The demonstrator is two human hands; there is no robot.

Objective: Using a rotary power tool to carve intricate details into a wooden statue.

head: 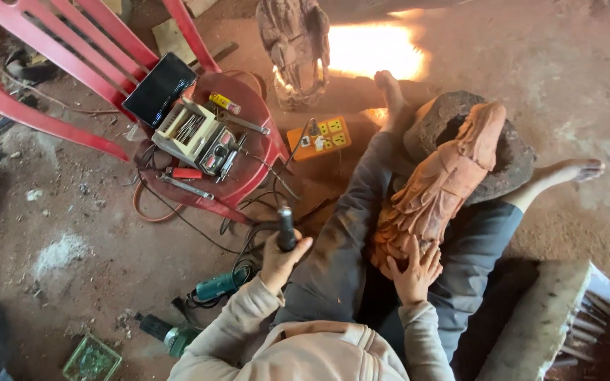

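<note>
2 carvings (438, 189), 1 chair (58, 63), 1 pwr strip (326, 136), 2 grinders (217, 286)

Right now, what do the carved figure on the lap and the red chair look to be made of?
The carved figure looks like raw, unfinished wood: matte orange-brown with cut folds and no gloss. The right hand rests on its lower end. The red chair looks like moulded plastic: smooth, slightly glossy, with one-piece slats. The left hand holds a black tool, material unclear.
</note>
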